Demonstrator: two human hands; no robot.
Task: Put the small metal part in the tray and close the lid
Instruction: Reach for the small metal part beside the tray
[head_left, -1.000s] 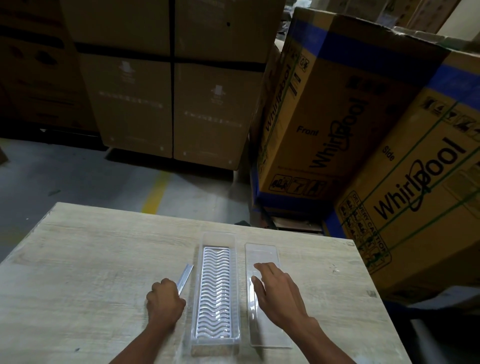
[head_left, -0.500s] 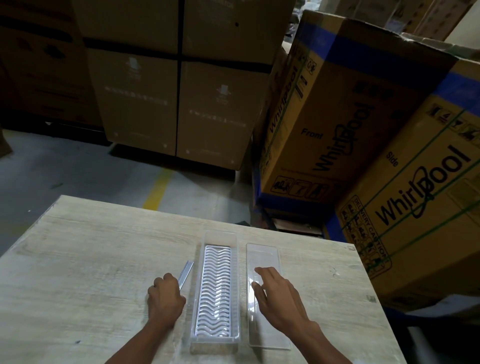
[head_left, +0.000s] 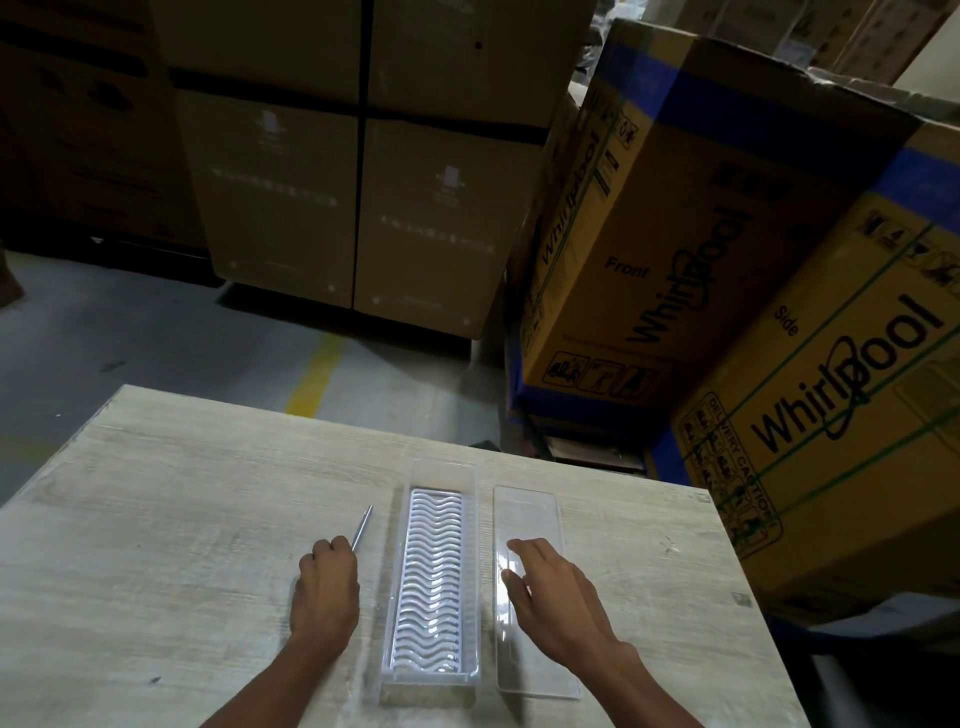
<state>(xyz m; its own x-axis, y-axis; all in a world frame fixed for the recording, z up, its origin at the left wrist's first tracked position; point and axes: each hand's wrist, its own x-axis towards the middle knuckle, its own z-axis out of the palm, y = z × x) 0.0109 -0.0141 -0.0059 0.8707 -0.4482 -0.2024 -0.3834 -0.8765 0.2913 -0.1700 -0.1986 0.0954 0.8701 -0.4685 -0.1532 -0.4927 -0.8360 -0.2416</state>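
A long clear plastic tray (head_left: 470, 525) with a wavy ribbed insert lies lengthwise in the middle of the wooden table (head_left: 171, 519). Its flat clear lid (head_left: 524, 512) lies just right of it. A thin metal rod (head_left: 362, 527) sticks out from my left hand (head_left: 324, 592), which is curled around its near end left of the tray. My right hand (head_left: 553, 597) rests flat on the lid with its fingers spread.
Large cardboard appliance boxes (head_left: 691, 249) lean close behind the table's right side, and more brown boxes (head_left: 358, 171) stand farther back. A grey floor with a yellow line (head_left: 311, 379) lies beyond the table's far edge.
My left hand has closed tighter on the metal rod, whose far end now looks slightly raised and more visible. My right hand stays on the lid. The view has tilted a little.
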